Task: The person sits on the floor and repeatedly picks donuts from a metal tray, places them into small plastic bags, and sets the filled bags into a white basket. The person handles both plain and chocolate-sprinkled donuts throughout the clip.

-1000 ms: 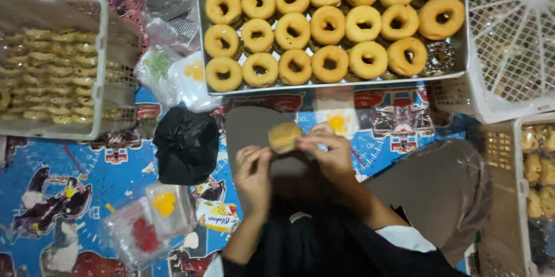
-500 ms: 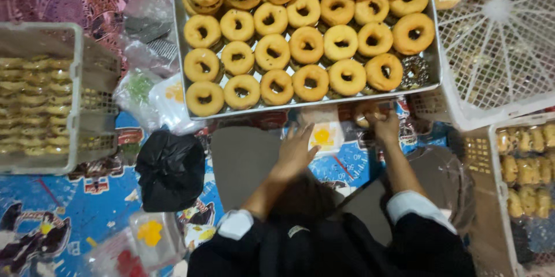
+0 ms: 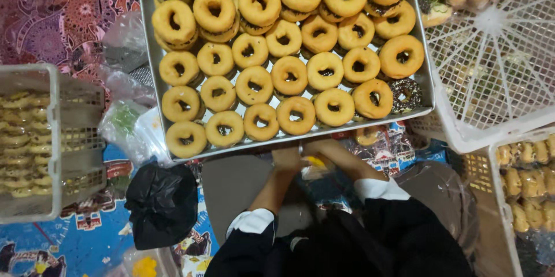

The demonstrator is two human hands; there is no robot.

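Both hands meet just below the near edge of the tray (image 3: 149, 51), which is packed with rows of plain ring donuts (image 3: 289, 74) and one sprinkled donut (image 3: 404, 95) at its near right corner. The left hand (image 3: 287, 158) and the right hand (image 3: 315, 151) close together on a small clear bag (image 3: 315, 164) with something yellow inside; the fingers look pressed on the plastic, though I cannot tell the exact grip of either. To do this well, I would keep the bag low and close to the tray's edge, hold its mouth with both hands, and keep the sleeves off the donuts. A black bag (image 3: 162, 202) lies on the floor mat (image 3: 69, 236) to the left, beside a white basket (image 3: 55, 138).
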